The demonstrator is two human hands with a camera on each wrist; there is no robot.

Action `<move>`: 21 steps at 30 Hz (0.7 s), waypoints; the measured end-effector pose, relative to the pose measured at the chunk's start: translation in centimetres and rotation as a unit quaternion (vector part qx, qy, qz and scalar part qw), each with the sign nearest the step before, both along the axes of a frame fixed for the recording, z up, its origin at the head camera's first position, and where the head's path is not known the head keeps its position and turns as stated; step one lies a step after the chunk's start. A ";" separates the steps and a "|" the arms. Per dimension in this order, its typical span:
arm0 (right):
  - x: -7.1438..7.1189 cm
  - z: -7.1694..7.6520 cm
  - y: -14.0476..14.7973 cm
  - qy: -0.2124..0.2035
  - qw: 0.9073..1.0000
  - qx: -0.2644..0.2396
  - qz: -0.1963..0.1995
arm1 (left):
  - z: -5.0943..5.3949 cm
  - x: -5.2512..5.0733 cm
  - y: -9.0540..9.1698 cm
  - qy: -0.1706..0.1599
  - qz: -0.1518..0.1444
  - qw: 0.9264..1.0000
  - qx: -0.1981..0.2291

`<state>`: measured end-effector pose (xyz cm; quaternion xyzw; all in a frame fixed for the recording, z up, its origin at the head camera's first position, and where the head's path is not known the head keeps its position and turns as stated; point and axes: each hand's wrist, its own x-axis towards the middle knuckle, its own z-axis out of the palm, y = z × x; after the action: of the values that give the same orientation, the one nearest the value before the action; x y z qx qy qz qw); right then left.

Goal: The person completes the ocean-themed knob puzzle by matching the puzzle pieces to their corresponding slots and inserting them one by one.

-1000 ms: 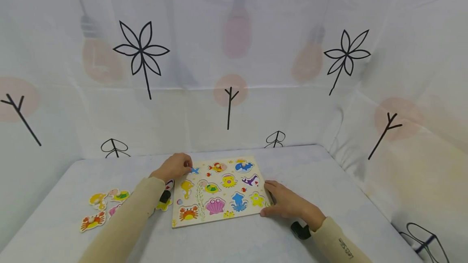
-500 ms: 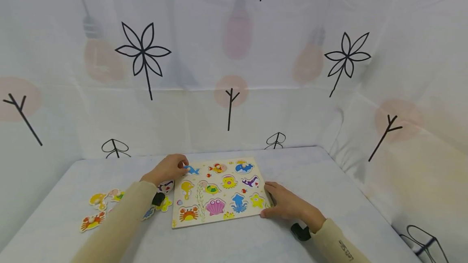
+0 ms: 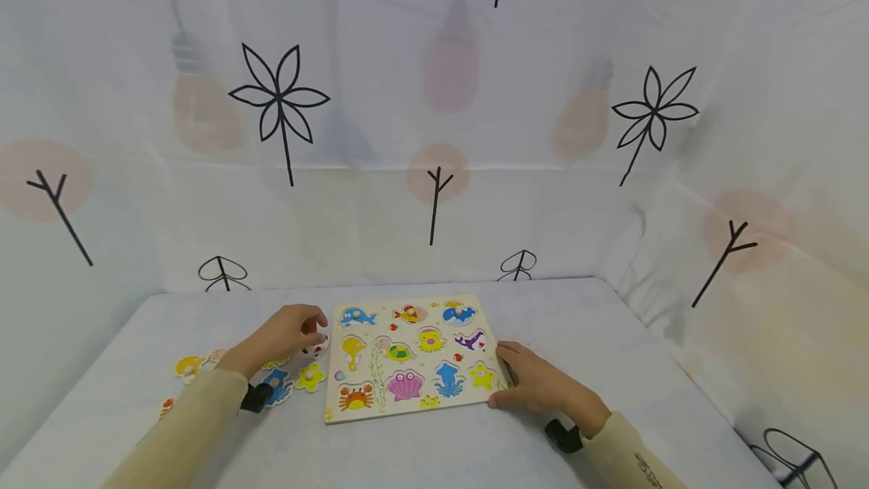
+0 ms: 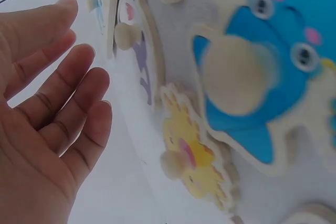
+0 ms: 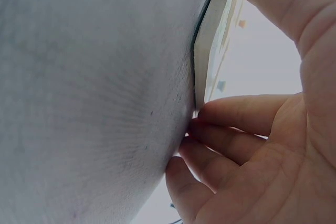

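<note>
The wooden puzzle board [image 3: 424, 296] with sea-animal pictures lies on the table. In its top row, a blue fish piece [image 3: 366, 318], a red-and-yellow fish piece [image 3: 406, 314] and a blue whale piece [image 3: 462, 316] sit with knobs showing. Just left of the board, my left hand [image 3: 288, 334] hovers with loosely bent fingers and holds nothing. Its fingertips are near a white-and-purple knobbed piece [image 4: 140, 56]. My right hand [image 3: 536, 379] holds the board's right edge, thumb at the near corner and fingers farther along the side.
Left of the board lie a blue squid piece [image 3: 278, 389], a yellow star piece [image 3: 310, 376] and a frilled yellow piece [image 4: 194, 145]. More pieces, including a yellow one [image 3: 188, 367], are partly behind the left arm. A printed cloth [image 3: 380, 232] hangs behind the table [image 3: 434, 455].
My left hand has let go of the blue fish piece at the board's top left corner and moved left, off the board. The right hand stays at the board's edge.
</note>
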<state>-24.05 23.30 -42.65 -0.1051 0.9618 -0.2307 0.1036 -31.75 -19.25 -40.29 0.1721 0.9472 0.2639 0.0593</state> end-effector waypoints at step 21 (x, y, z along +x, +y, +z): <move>-0.1 -0.3 0.1 0.001 1.000 0.000 0.001 | -1.3 1.1 -0.8 -0.001 0.010 0.999 -0.037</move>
<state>-24.18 23.44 -42.94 -0.1061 0.9618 -0.2306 0.1028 -30.63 -20.05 -41.59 0.1606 0.9579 0.2291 0.0638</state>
